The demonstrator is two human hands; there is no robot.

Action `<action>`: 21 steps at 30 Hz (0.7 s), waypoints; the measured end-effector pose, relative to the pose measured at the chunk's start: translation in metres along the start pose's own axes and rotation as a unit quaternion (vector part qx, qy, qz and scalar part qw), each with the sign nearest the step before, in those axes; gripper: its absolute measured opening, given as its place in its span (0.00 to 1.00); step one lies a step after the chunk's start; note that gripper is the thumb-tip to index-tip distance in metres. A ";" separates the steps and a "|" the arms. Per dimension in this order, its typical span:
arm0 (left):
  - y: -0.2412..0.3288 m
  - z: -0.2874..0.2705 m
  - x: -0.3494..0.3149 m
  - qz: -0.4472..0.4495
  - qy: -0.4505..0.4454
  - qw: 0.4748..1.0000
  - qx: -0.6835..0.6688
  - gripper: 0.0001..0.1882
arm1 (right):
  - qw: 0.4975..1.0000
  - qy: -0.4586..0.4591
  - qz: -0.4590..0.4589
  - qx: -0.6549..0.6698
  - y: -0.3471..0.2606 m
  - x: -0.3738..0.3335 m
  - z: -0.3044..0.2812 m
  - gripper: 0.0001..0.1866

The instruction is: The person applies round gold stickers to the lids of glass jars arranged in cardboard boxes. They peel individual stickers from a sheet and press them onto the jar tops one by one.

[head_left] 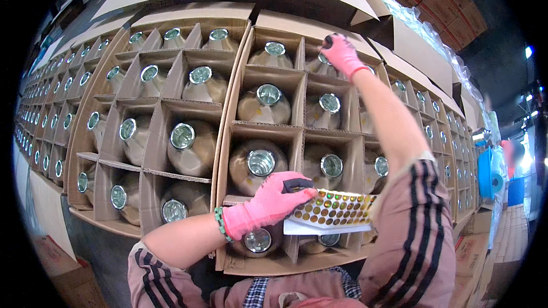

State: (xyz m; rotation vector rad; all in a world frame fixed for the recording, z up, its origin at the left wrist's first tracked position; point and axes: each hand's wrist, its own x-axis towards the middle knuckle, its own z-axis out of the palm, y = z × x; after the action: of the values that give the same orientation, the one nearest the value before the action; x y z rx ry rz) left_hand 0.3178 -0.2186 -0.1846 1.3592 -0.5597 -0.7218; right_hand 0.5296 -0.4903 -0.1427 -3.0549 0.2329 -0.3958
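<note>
Around us is a dim storeroom with brown cartons (pixel 439 5) stacked at the upper right, a blue tub (pixel 487 172) off to the right, and rows of open boxes filling the middle. In the nearest box (pixel 260 266), cardboard dividers (pixel 264 128) give each glass bottle (pixel 251 165) its own cell, probably so that the glass does not knock together; the necks all point up, leaving their mouths within easy reach. Our left hand (pixel 264 204), in a pink glove, grips a sheet of gold stickers (pixel 337 209) by its left end, thumb on top, above the box's near row. We likely hold it this close, face up, so that the round dots lie in view and within reach of the other hand. Our right hand (pixel 342 57), gloved alike, is stretched out to the far row, over the neck of a bottle there; its fingers look curled in, but we cannot tell whether they pinch anything or touch the glass. The raised flaps (pixel 302 25) seem folded back to leave the cells uncovered.
</note>
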 end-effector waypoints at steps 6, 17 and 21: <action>0.000 0.004 0.002 0.011 0.042 0.999 0.005 0.12 | 0.945 0.013 0.027 0.324 -0.004 -0.146 -0.136 0.12; -0.014 -0.001 -0.001 0.029 0.064 0.998 -0.002 0.15 | 0.891 -0.071 0.109 0.436 -0.033 -0.312 -0.149 0.21; -0.013 -0.003 0.000 0.067 0.049 0.996 -0.012 0.14 | 0.901 -0.011 0.095 0.422 -0.041 -0.318 -0.147 0.18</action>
State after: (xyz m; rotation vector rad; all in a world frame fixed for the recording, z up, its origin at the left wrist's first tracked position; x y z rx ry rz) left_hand 0.3179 -0.2174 -0.1983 1.3145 -0.5556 -0.5484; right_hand 0.1940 -0.4051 -0.0768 -2.1576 0.2652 -0.3309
